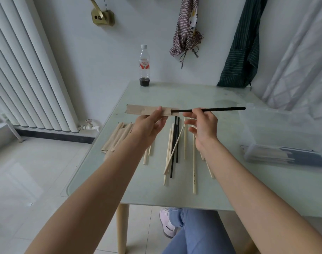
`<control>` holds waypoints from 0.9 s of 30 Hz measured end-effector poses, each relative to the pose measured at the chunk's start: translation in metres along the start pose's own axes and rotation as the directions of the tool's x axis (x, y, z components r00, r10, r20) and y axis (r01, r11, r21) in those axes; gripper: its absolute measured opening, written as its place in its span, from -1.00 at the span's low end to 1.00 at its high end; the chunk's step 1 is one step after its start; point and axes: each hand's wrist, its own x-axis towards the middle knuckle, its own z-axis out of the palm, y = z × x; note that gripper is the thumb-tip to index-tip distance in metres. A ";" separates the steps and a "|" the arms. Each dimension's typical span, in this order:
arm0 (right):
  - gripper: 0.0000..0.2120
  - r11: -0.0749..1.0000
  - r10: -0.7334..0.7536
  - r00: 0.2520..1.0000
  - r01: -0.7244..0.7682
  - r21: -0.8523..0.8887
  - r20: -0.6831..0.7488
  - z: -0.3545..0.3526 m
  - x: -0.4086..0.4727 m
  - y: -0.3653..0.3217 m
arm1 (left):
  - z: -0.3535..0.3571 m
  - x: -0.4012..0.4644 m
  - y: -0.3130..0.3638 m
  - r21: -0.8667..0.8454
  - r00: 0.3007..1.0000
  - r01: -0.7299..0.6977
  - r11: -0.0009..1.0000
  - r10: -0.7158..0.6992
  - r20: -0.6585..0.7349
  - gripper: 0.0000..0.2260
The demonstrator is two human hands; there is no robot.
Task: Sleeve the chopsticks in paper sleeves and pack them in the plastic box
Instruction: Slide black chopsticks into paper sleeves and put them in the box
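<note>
One thin black chopstick [211, 109], pinched by the right hand [202, 125], could buckle the brown paper sleeve [147, 110] pinched by the left hand [149, 125] if driven in crooked.

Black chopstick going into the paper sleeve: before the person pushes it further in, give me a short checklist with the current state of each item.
1. Left hand grips the paper sleeve: ok, pinched near its open end.
2. Right hand pinches the black chopstick: ok, held about mid-length.
3. Chopstick tip has entered the sleeve mouth: ok, only the tip is in.
4. Chopstick lies in line with the sleeve: ok, both roughly level.
5. Second chopstick of the pair in the sleeve: cannot tell.
6. Plastic box open to receive: cannot tell, its clear walls are blurred; it sits to the right, with chopsticks inside.
</note>
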 end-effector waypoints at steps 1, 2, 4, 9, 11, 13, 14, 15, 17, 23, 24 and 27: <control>-0.90 1.000 0.012 1.000 -0.012 0.009 0.002 -0.001 0.000 0.000 | -0.001 0.001 0.000 -0.031 1.000 -0.018 0.999 0.018 -0.013 -0.88; -0.90 1.000 0.022 1.000 -0.022 0.010 0.004 -0.002 0.000 0.001 | -0.001 0.002 0.000 -0.056 0.999 -0.034 0.998 0.033 -0.024 -0.89; -0.88 0.999 0.040 0.999 -0.040 0.009 0.002 -0.002 -0.001 0.002 | -0.001 0.001 -0.001 -0.083 0.998 -0.059 0.995 0.057 -0.033 -0.90; -0.85 0.998 0.055 0.998 -0.055 0.022 -0.003 0.007 -0.007 0.004 | 0.003 -0.003 -0.004 -0.134 0.994 -0.100 0.986 0.094 -0.051 -0.90; -0.86 0.999 0.050 0.998 -0.050 0.018 0.023 0.011 -0.010 0.004 | 0.005 -0.006 -0.006 -0.149 0.993 -0.110 0.983 0.104 -0.048 -0.83; -0.87 0.998 0.060 0.996 -0.060 -0.013 0.070 0.013 -0.012 0.003 | 0.006 -0.009 -0.006 -0.143 0.992 -0.118 0.983 0.112 -0.051 -0.73; -0.88 0.997 0.073 0.993 -0.071 -0.023 0.096 0.012 -0.012 0.003 | 0.005 -0.010 -0.005 -0.136 0.991 -0.123 0.983 0.116 -0.059 -0.71; -0.90 0.996 0.086 0.989 -0.085 -0.020 0.118 0.009 -0.011 0.003 | 0.004 -0.009 -0.003 -0.131 0.990 -0.131 0.983 0.122 -0.074 -0.73; -0.90 0.993 0.111 0.986 -0.114 0.019 0.125 0.002 -0.008 0.002 | 0.000 -0.008 0.001 -0.126 0.986 -0.140 0.982 0.127 -0.108 -0.82; -0.89 0.990 0.135 0.984 -0.138 0.017 0.117 0.003 -0.007 0.010 | 0.003 -0.014 -0.002 -0.090 0.988 -0.117 0.989 0.106 -0.116 -0.77; -0.89 0.990 0.140 0.982 -0.143 0.013 0.127 0.004 -0.008 0.011 | 0.005 -0.015 -0.003 -0.080 0.987 -0.117 0.990 0.107 -0.122 -0.74; -0.89 0.981 0.171 0.980 -0.178 0.071 0.099 0.003 -0.006 0.007 | 0.002 -0.015 0.004 -0.081 0.977 -0.141 0.987 0.126 -0.170 -0.71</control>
